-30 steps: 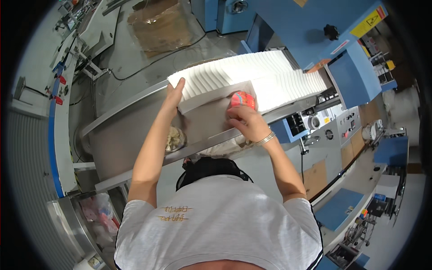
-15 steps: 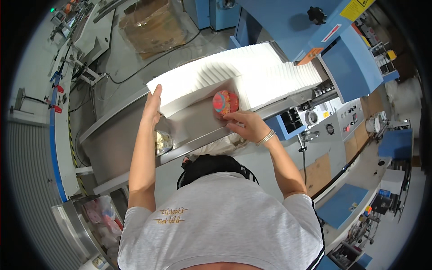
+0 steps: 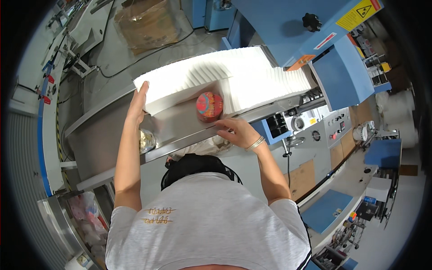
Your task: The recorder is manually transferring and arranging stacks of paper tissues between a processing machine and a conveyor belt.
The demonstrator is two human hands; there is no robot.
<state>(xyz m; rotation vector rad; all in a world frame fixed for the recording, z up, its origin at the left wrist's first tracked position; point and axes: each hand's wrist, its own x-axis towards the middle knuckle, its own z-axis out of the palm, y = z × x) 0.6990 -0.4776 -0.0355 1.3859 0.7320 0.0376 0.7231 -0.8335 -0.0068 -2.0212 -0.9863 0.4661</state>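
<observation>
Your right hand [image 3: 238,133] has just come away from the round red pack with blue and yellow print [image 3: 209,107]; a second ago your fingers lay over it. Now they sit just beside its near edge, loosely curled, with a gap between thumb and forefinger and nothing visible in the grasp. Whether a fingertip still brushes the pack, you cannot tell from this angle.

The pack rests by itself on the grey metal trough [image 3: 101,128], beside the step in the long white ribbed stack of what looks like paper [image 3: 193,72]. It appears to sit a little farther out from that step than it did.

Your left hand [image 3: 137,104] stays against the left end of the stack, fingers reaching up along it; how tightly they close cannot be told. Near your left forearm, a clear container with pale golden contents [image 3: 147,140] stands on the trough.

For the work in hand, this suggests that the pack needs no support where it is, leaving your right hand free while the left steadies the stack.
</observation>
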